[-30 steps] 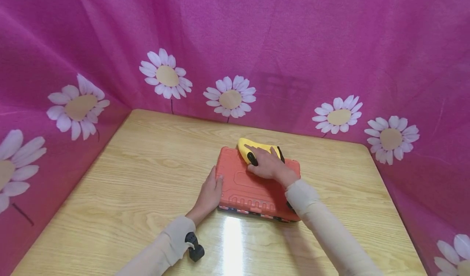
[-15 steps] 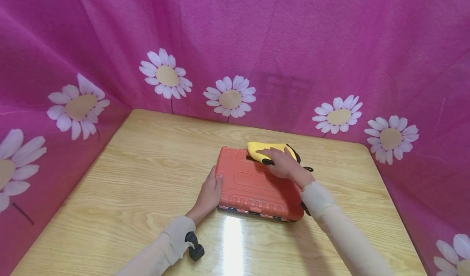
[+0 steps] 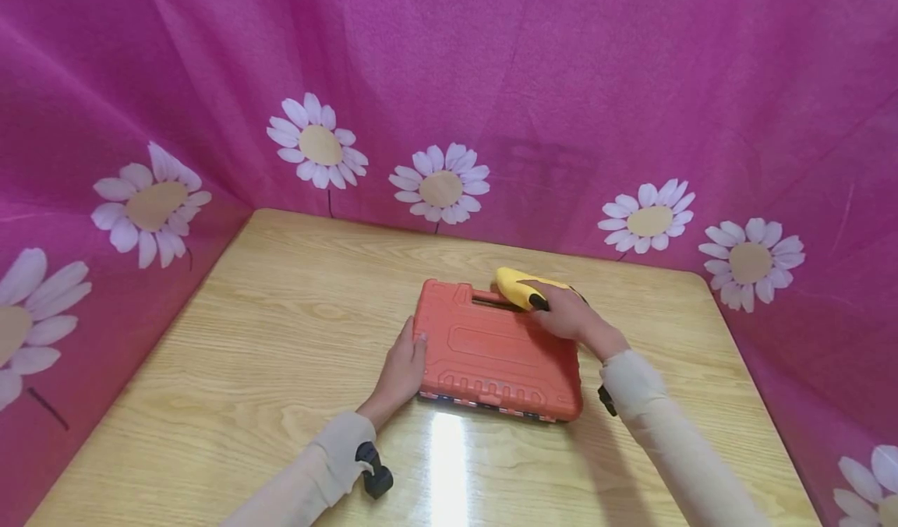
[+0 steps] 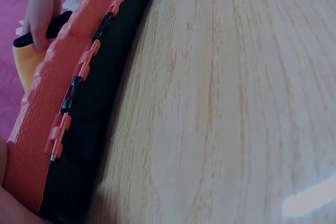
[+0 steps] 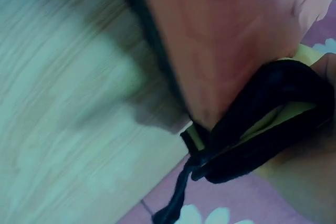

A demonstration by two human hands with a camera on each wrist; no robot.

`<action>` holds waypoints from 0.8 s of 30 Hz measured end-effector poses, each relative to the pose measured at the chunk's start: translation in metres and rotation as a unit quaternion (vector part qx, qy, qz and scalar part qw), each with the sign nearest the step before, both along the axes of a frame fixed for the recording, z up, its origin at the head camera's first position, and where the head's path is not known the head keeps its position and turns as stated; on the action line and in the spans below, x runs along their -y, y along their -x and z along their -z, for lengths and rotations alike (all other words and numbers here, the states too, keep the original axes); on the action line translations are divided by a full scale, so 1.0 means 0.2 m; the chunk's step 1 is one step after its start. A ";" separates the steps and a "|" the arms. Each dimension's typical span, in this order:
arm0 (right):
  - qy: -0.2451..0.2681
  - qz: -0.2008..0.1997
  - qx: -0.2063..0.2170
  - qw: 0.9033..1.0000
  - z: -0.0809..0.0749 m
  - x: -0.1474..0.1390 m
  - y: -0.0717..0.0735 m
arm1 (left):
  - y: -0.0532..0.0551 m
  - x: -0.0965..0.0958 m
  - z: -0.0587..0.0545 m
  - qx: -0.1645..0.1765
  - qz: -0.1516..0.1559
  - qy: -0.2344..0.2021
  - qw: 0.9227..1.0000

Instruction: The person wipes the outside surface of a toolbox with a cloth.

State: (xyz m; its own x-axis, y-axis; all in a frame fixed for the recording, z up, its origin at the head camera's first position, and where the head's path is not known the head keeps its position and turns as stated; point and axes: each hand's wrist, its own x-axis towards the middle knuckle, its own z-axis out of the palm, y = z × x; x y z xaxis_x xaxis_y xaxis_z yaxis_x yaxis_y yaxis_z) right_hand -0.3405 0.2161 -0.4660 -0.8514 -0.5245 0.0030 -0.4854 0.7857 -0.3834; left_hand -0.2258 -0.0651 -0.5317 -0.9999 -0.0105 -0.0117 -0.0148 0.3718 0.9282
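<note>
A red plastic carrying case point(image 3: 477, 367) with a black base lies flat on the table. At its left edge my left hand point(image 3: 398, 371) holds it, thumb on the lid and fingers along the side. Over the far right corner, my right hand point(image 3: 570, 315) grips a soft yellow cloth item with black edging point(image 3: 514, 285), thumb on the near side. The item overlaps the case's handle end. In the right wrist view its black trim point(image 5: 291, 74) forms an open loop with a black cord point(image 5: 176, 192) hanging from it. My palm hides part of the item.
The case stands on a wood-grain table point(image 3: 281, 316). A magenta curtain point(image 3: 547, 83) with printed daisies rises behind the table and on both sides. Bright glare point(image 3: 447, 465) shows on the tabletop in front of the case.
My right hand has moved right along the far edge of the case with the yellow cloth item, uncovering the handle slot. My left hand and the case have hardly moved.
</note>
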 end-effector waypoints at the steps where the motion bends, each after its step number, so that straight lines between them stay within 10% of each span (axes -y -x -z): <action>1: 0.004 0.007 0.003 1.000 0.00 -0.02 -0.01 | 0.00 0.00 0.00 0.001 -0.001 0.001 1.000; 24: 0.108 0.149 0.045 0.982 0.08 -0.22 -0.19 | 0.00 -0.01 -0.01 0.009 -0.010 0.001 1.000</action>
